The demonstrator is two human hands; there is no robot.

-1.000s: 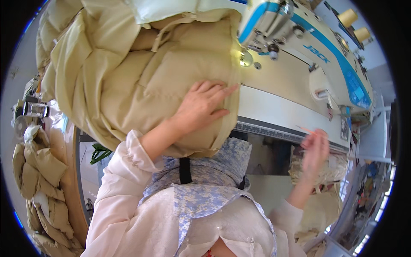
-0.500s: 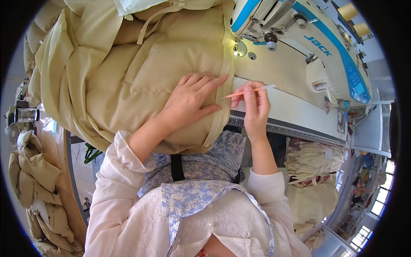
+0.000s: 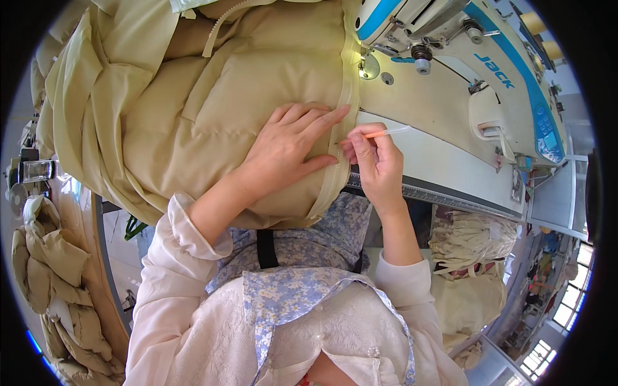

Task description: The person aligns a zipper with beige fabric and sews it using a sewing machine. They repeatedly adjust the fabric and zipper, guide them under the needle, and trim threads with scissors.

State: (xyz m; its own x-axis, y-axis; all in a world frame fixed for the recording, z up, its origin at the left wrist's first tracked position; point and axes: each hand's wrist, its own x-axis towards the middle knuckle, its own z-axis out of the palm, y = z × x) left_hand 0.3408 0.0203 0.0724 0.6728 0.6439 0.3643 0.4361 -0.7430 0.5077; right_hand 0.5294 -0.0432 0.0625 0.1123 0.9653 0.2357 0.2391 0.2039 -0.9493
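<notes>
A puffy beige padded jacket (image 3: 225,83) spreads over the sewing table, its right edge carrying a zipper tape (image 3: 329,186). My left hand (image 3: 283,148) lies on the jacket with fingers spread, the fingertips and thumb resting at the zipper tape. Between the thumb and fingers of my right hand (image 3: 376,157) is a slim orange pen (image 3: 380,133) with a pale end. Its tip points left at the zipper tape, between my left thumb and index finger. Whether the tip touches the fabric is hard to tell.
A white and blue sewing machine (image 3: 515,83) stands at the upper right, its lamp lit by the needle. A ruler strip (image 3: 438,195) runs along the table's front edge. Beige pieces in plastic (image 3: 473,238) sit at lower right; more padded garments (image 3: 55,264) lie at left.
My right hand has shifted slightly left, bringing the pen closer to the zipper tape. My left hand stays spread on the jacket. The view has shifted a little.
</notes>
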